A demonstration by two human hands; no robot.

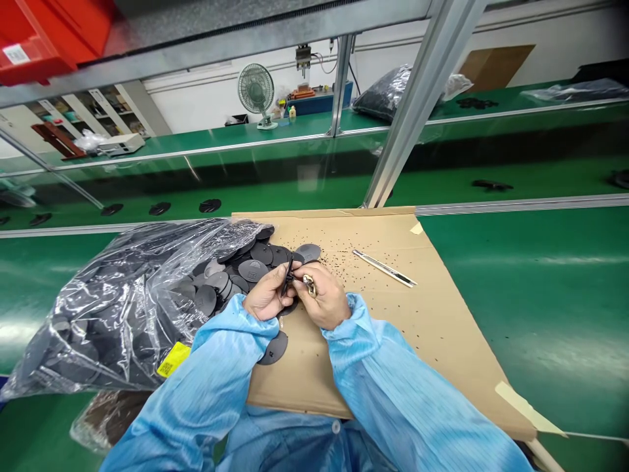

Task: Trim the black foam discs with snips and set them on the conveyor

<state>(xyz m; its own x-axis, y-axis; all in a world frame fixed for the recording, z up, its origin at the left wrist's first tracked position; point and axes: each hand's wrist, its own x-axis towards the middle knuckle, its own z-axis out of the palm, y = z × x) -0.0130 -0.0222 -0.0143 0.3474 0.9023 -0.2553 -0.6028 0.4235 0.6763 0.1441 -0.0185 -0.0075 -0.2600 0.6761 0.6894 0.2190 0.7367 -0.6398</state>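
Observation:
My left hand (pixel 264 296) grips a black plastic disc (pixel 286 278), turned nearly edge-on. Close against it, my right hand (pixel 327 298) is closed around a slim brass-coloured metal tool (pixel 310 284); its working tip is hidden by the fingers. The two hands meet over a brown cardboard sheet (pixel 388 334). To the left, loose black discs (pixel 253 270) spill from a large clear plastic bag (pixel 113 301). One single disc (pixel 274 348) lies below my left hand, near the sleeve.
A white-handled cutter (pixel 384 268) lies on the cardboard, right of my hands, amid scattered small black scraps (pixel 339 252). A metal post (pixel 417 111) rises behind the cardboard. Beyond it, several black parts (pixel 209 206) lie on a green belt (pixel 275 190).

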